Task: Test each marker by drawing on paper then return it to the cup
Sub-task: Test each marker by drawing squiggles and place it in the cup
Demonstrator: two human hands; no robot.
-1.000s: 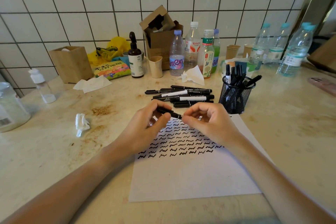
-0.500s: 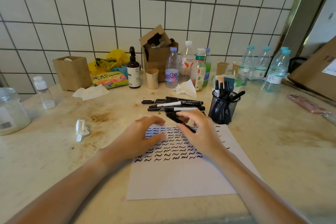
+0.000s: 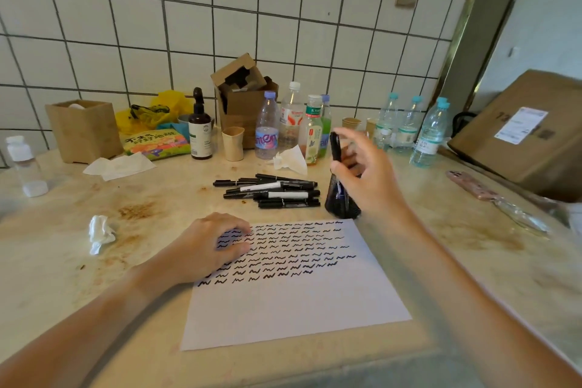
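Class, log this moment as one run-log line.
right hand: holds marker upright over mesh cup | left hand: rests on paper | step: returning marker

Light was soft and even, daylight-ish, looked brighter toward the right side by the doorway. No hard shadows; only faint ones under my forearms on the bench (image 3: 472,261). Mild sheen on the wall tiles (image 3: 126,25), no real glare. My right hand (image 3: 368,179) was motion-blurred, the marker (image 3: 335,146) in it smeared too. My left hand (image 3: 208,246) and the paper (image 3: 299,309) were sharp. Wide-angle bend showed in the tile lines and at the frame edges. Bottom edge was soft.
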